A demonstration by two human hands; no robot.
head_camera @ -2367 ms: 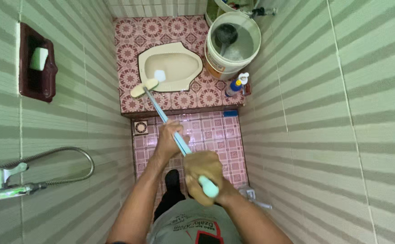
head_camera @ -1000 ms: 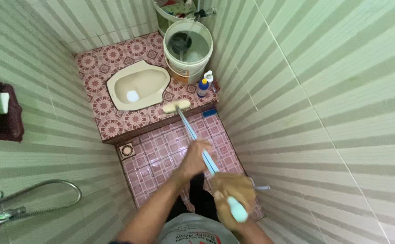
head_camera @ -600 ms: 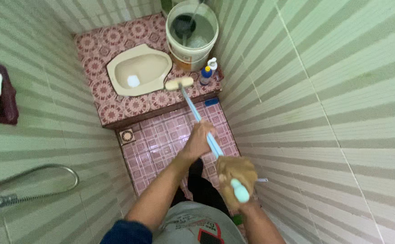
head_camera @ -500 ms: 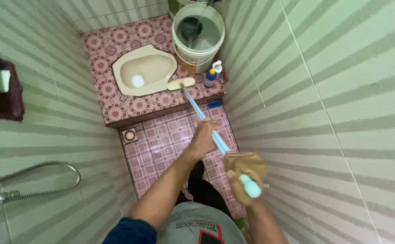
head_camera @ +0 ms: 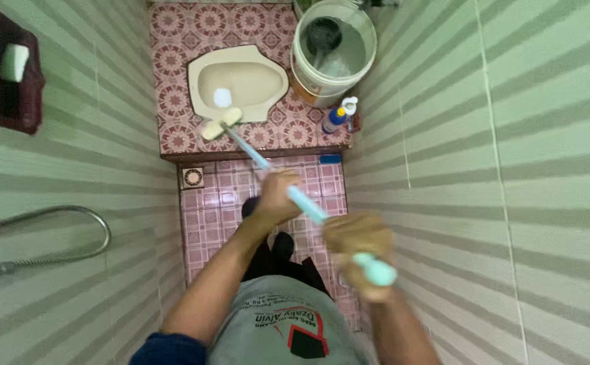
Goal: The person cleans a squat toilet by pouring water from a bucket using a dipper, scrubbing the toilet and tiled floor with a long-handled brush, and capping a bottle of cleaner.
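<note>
Both my hands grip a long light-blue brush handle (head_camera: 307,206). My left hand (head_camera: 276,198) holds it midway along the shaft; my right hand (head_camera: 358,247) is closed near its rounded end. The cream brush head (head_camera: 220,125) rests on the pink patterned tiles at the front left rim of the beige squat toilet (head_camera: 238,83). A white patch lies in the toilet's bowl, just behind the brush head.
A white bucket (head_camera: 334,49) of water with a dark scoop stands right of the toilet, a blue-and-white bottle (head_camera: 339,115) in front of it. A floor drain (head_camera: 192,178) sits below the step. A dark soap niche (head_camera: 8,67) and shower hose (head_camera: 45,236) are on the left wall.
The brush head has swept left along the raised tiles, from near the bottle to the toilet's front left rim. My hands swung with the handle and the view shifted.
</note>
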